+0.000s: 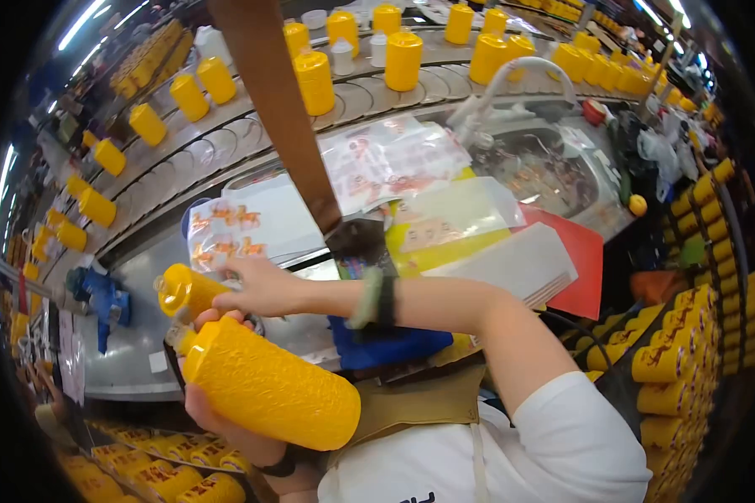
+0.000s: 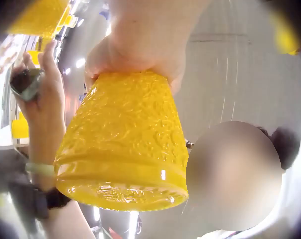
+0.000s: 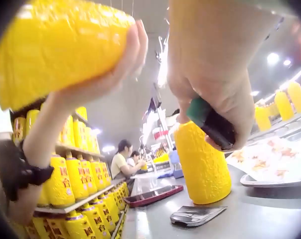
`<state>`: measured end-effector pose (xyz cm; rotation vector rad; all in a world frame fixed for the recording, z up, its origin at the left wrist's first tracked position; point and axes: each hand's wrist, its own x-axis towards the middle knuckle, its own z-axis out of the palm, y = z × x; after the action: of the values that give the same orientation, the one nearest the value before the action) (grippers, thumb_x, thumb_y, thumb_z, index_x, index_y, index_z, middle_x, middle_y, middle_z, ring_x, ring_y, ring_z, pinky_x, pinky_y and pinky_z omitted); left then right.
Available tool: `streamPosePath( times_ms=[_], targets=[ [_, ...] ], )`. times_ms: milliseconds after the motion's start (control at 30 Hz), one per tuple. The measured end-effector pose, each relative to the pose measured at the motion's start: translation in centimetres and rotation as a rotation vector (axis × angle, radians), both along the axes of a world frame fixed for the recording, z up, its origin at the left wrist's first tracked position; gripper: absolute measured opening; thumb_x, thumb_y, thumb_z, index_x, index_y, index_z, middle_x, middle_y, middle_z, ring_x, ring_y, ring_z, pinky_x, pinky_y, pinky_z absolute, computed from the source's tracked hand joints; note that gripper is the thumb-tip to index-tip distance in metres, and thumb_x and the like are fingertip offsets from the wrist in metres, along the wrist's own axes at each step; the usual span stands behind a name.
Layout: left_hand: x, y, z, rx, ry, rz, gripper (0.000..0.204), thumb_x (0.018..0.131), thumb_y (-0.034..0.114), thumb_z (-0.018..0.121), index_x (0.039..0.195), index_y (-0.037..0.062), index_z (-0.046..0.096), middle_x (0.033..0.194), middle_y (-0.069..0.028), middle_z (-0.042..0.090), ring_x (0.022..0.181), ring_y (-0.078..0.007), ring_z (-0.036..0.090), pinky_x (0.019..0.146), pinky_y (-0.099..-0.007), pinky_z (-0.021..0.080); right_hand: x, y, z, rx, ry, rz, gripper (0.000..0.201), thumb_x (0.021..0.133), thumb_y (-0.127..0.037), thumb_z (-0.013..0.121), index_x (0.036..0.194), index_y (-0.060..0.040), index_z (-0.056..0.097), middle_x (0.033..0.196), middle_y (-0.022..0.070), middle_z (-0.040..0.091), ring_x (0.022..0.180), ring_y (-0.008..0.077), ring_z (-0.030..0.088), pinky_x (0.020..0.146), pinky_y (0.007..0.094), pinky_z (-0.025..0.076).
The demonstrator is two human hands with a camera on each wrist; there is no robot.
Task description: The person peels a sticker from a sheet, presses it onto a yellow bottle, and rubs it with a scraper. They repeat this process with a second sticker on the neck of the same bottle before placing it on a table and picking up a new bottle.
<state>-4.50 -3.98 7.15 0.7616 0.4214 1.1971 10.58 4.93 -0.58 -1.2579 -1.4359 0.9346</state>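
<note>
My left hand [image 1: 226, 411] grips a large embossed yellow bottle [image 1: 273, 386] around its neck end, the bottle tilted with its base toward my body. In the left wrist view that hand [image 2: 140, 45] covers the narrow end of the bottle [image 2: 123, 139]. A second yellow bottle [image 3: 203, 164] stands upright on the metal counter. My right hand [image 3: 220, 74] is at its top, fingers touching it, while a small dark object with a green end [image 3: 210, 122] is held in the curled fingers. The head view shows the right hand [image 1: 264, 285] beside that bottle [image 1: 197, 293].
A phone [image 3: 153, 195] and a dark flat piece [image 3: 197, 215] lie on the counter. Printed sheets [image 1: 394, 159] and a red sheet [image 1: 575, 260] are beyond my right arm, near a sink [image 1: 545, 168]. Yellow bottles [image 1: 403, 63] line the curved conveyor; racks of bottles [image 1: 663, 365] stand at the sides.
</note>
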Motion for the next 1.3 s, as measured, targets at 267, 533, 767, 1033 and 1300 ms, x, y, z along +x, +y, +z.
streamPosePath(
  times_ms=[267, 533, 767, 1033, 1300],
  targets=[
    [6.2, 1.5, -3.6, 0.041, 0.309, -0.384, 0.066, 0.092, 0.021, 0.069, 0.148, 0.0004, 0.040, 0.136, -0.0193, 0.060, 0.119, -0.0305, 0.065, 0.104, -0.0450, 0.054, 7.7, -20.7, 7.5, -0.388, 0.042, -0.046, 0.110, 0.086, -0.043, 0.084, 0.165, -0.0042, 0.018, 0.140, 0.0220, 0.060, 0.129, 0.0275, 0.059, 0.109, 0.0372, 0.044],
    [9.5, -1.2, -8.0, -0.070, 0.412, -0.700, 0.073, 0.100, 0.013, 0.069, 0.157, 0.0008, 0.024, 0.145, -0.0140, 0.052, 0.134, -0.0215, 0.053, 0.114, -0.0389, 0.043, 9.3, -24.4, 2.1, -0.420, 0.241, -0.311, 0.097, 0.084, -0.039, 0.085, 0.158, 0.0003, 0.038, 0.138, 0.0193, 0.064, 0.128, 0.0259, 0.062, 0.110, 0.0385, 0.047],
    [11.7, 0.5, -8.5, -0.121, 0.437, -0.475, 0.045, 0.102, 0.019, 0.070, 0.137, 0.0022, 0.047, 0.127, -0.0116, 0.063, 0.115, -0.0187, 0.064, 0.098, -0.0342, 0.054, 10.8, -20.6, 0.3, -0.437, 0.267, -0.298, 0.086, 0.089, -0.046, 0.080, 0.152, 0.0011, 0.046, 0.138, 0.0202, 0.063, 0.127, 0.0264, 0.062, 0.105, 0.0374, 0.050],
    [12.7, 1.6, -9.0, 0.220, 0.740, -0.373, 0.056, 0.094, 0.012, 0.078, 0.134, -0.0052, 0.043, 0.124, -0.0174, 0.062, 0.110, -0.0211, 0.066, 0.092, -0.0338, 0.056, 17.3, -21.0, 1.6, -0.358, -0.278, -0.408, 0.034, 0.092, -0.034, 0.077, 0.103, -0.0019, 0.077, 0.104, 0.0151, 0.076, 0.099, 0.0266, 0.071, 0.091, 0.0357, 0.052],
    [11.3, -2.0, -8.6, 0.376, 0.806, -0.324, 0.070, 0.094, 0.001, 0.070, 0.151, -0.0025, 0.028, 0.133, -0.0173, 0.056, 0.118, -0.0231, 0.062, 0.101, -0.0369, 0.053, 42.5, -22.0, -1.7, -0.595, -1.089, -0.882, 0.020, 0.087, -0.023, 0.075, 0.101, -0.0102, 0.080, 0.112, 0.0134, 0.070, 0.111, 0.0342, 0.067, 0.090, 0.0488, 0.057]
  ],
)
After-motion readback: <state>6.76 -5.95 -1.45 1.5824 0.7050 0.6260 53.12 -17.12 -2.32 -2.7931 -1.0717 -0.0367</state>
